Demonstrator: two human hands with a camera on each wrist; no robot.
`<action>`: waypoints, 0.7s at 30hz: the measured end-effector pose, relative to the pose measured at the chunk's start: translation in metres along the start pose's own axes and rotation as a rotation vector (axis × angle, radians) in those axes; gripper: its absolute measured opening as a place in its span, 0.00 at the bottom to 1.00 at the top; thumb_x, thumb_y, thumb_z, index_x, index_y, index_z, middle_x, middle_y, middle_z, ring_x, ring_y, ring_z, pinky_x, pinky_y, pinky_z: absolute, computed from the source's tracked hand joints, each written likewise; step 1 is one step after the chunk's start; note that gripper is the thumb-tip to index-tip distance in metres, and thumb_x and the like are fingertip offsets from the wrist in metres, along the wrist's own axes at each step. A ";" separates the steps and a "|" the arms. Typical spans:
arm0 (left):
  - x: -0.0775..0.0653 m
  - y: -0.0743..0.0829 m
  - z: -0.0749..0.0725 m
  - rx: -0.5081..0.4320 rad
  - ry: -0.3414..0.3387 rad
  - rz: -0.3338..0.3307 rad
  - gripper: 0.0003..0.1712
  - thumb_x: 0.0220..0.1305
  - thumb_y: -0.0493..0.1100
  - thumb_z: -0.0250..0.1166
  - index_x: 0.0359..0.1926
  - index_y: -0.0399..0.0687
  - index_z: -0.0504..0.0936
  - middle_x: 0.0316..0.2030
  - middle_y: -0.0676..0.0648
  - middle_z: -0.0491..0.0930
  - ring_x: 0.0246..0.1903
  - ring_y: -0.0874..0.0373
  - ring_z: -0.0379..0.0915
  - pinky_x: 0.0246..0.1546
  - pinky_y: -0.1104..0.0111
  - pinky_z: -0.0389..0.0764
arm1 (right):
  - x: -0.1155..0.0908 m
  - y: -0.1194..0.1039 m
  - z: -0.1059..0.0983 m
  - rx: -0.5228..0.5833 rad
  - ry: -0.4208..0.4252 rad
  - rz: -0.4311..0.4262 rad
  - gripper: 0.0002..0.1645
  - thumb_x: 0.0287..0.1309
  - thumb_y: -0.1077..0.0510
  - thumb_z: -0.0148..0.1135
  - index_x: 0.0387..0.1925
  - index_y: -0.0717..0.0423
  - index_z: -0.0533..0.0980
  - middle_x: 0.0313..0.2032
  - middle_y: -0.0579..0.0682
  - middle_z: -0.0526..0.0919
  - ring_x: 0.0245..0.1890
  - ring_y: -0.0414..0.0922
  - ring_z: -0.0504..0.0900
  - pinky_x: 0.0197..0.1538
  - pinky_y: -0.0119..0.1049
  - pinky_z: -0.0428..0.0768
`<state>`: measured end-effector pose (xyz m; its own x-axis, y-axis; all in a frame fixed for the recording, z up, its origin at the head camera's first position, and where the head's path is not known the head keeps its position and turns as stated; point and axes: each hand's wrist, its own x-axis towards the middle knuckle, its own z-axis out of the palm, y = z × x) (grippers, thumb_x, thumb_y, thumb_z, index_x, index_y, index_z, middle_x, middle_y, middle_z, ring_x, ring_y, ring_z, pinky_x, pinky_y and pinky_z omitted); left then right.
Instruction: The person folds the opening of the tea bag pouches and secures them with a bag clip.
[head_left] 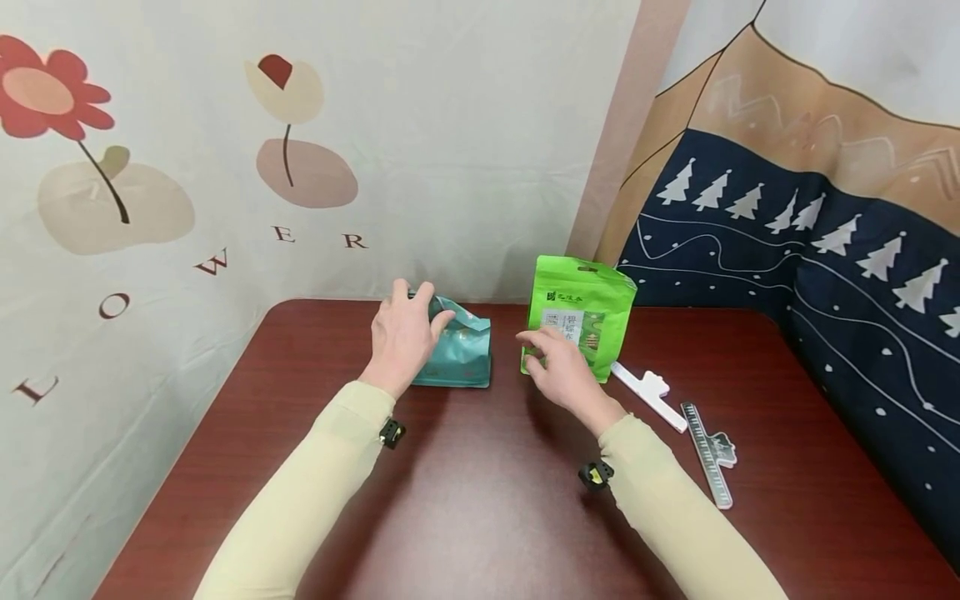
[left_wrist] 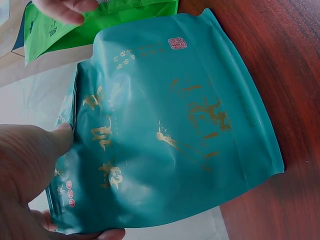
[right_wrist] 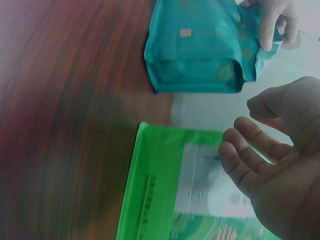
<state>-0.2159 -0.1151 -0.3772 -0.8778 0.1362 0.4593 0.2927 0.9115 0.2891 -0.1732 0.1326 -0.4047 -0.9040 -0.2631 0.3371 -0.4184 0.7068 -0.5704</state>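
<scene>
A teal pouch with gold lettering stands on the table, its top edge folded over. My left hand grips that folded top, the thumb on the near face and the other fingers mostly hidden behind. To the right stands a bright green pouch with a pale label. My right hand is in front of its lower left part, between the two pouches, fingers loosely bent and holding nothing. In the right wrist view its fingertips overlap the green pouch's label.
Right of the green pouch lie a white bag clip and a clear ruler-like clip. The dark red table reaches back to a printed cloth. A navy cloth with white trees hangs along the right side.
</scene>
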 end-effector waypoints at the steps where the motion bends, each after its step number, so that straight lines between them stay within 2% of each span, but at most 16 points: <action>1: 0.000 0.000 0.000 0.002 0.002 0.001 0.23 0.72 0.56 0.66 0.53 0.43 0.76 0.47 0.33 0.70 0.27 0.39 0.69 0.29 0.50 0.79 | -0.002 0.002 -0.002 -0.003 0.003 0.001 0.20 0.65 0.68 0.61 0.58 0.60 0.81 0.51 0.57 0.83 0.45 0.53 0.85 0.50 0.50 0.83; 8: 0.000 0.001 0.004 0.013 0.021 0.016 0.23 0.71 0.56 0.67 0.51 0.42 0.76 0.46 0.33 0.70 0.24 0.39 0.69 0.27 0.51 0.79 | -0.015 0.015 -0.010 -0.008 0.015 -0.001 0.19 0.65 0.68 0.63 0.56 0.63 0.82 0.47 0.56 0.82 0.45 0.54 0.86 0.50 0.50 0.84; 21: 0.000 0.000 0.007 0.020 0.045 0.019 0.23 0.71 0.56 0.67 0.52 0.42 0.76 0.44 0.33 0.70 0.25 0.39 0.68 0.27 0.51 0.79 | -0.035 0.030 -0.023 -0.060 0.009 0.049 0.20 0.64 0.66 0.64 0.58 0.62 0.82 0.52 0.59 0.83 0.47 0.56 0.85 0.52 0.53 0.83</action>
<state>-0.2188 -0.1124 -0.3831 -0.8542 0.1362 0.5018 0.3009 0.9165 0.2635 -0.1523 0.1781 -0.4161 -0.9224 -0.2215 0.3165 -0.3673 0.7569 -0.5405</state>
